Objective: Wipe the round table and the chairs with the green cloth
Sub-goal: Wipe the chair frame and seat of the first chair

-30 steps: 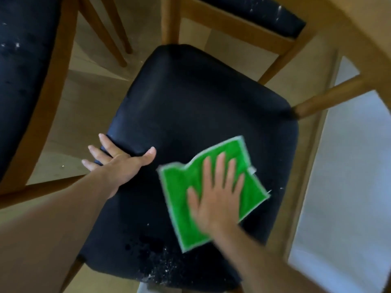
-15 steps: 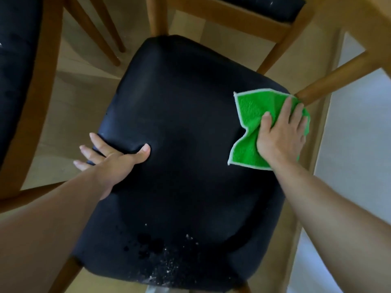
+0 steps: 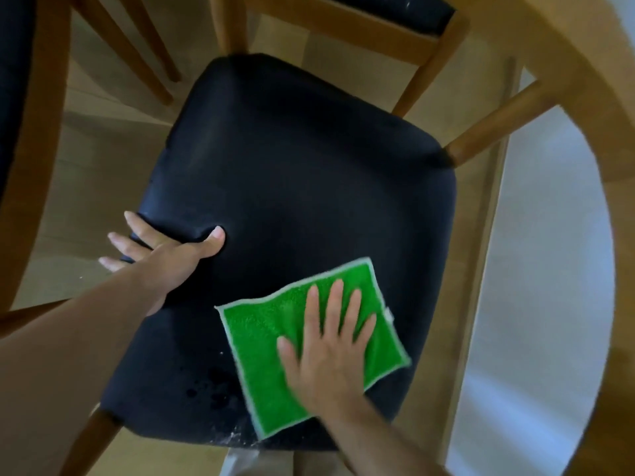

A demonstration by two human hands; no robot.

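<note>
A wooden chair with a black padded seat (image 3: 295,173) fills the middle of the view. The green cloth (image 3: 261,341) lies spread flat on the near right part of the seat. My right hand (image 3: 330,341) presses down on the cloth with straight, spread fingers. My left hand (image 3: 165,249) holds the seat's left edge, thumb on top of the cushion and fingers down its side. White crumbs and dark wet spots (image 3: 220,393) mark the seat's near edge, left of the cloth. The round table's wooden edge (image 3: 584,84) curves along the right.
A second chair (image 3: 360,18) with a dark seat stands at the top. Another chair's wooden frame (image 3: 37,139) stands at the left. Light wooden floor (image 3: 96,159) shows around the chair legs, and a pale grey surface (image 3: 536,304) lies at the right.
My right hand swept the cloth from the near middle of the seat to its far right edge, then back to the near right. My left hand stayed on the left edge.
</note>
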